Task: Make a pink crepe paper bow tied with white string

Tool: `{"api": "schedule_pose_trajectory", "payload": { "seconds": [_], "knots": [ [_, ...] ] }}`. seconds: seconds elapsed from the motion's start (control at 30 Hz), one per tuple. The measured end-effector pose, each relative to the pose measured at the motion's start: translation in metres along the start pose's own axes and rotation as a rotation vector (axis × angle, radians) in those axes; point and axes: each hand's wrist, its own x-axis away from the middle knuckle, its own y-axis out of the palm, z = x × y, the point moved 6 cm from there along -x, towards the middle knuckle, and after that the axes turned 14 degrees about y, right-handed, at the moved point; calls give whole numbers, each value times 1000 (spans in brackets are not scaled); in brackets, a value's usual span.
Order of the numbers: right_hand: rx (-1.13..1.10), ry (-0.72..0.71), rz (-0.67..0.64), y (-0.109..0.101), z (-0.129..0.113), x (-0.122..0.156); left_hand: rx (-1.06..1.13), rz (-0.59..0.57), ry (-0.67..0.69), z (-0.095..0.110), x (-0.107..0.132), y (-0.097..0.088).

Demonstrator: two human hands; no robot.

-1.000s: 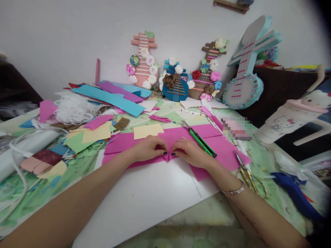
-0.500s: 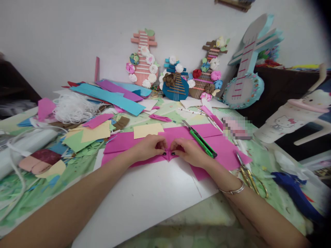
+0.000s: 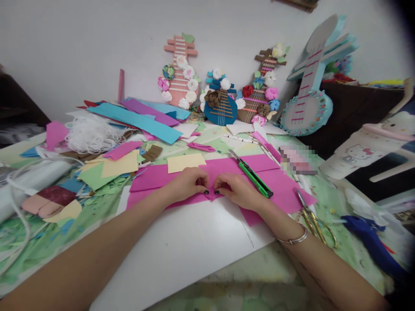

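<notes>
A long strip of magenta foam sheet [image 3: 152, 178] lies across a white board [image 3: 181, 246] in front of me. My left hand [image 3: 188, 185] and my right hand [image 3: 235, 189] meet at the strip's middle. Both pinch the sheet there with curled fingers, gathering it into a small fold between the thumbs. A green utility knife [image 3: 252, 178] lies on the magenta sheet just behind my right hand. A cream paper rectangle [image 3: 186, 163] rests on the strip behind my left hand.
Gold-handled scissors [image 3: 311, 216] and a blue glue gun [image 3: 369, 242] lie at the right. Paper scraps, white cord [image 3: 92, 134] and blue and purple strips [image 3: 139, 121] cover the left. Decorated paper instruments [image 3: 220, 103] lean on the wall. A white cartoon cup [image 3: 363, 151] stands far right.
Both hands stay pinched on the fold at the strip's middle. The view has shifted slightly; nothing else has moved.
</notes>
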Motion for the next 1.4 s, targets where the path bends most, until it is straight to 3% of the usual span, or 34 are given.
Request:
{"api": "schedule_pose_trajectory", "payload": {
  "seconds": [0.53,0.87,1.4],
  "knots": [
    [30,-73,2,0,-3,1,-182,-88,78,5,-3,0],
    [23,-60,2,0,-2,0,-342,-207,261,28,3,9],
    [29,-60,-4,0,-4,1,-300,-206,207,25,3,9]
  ]
}}
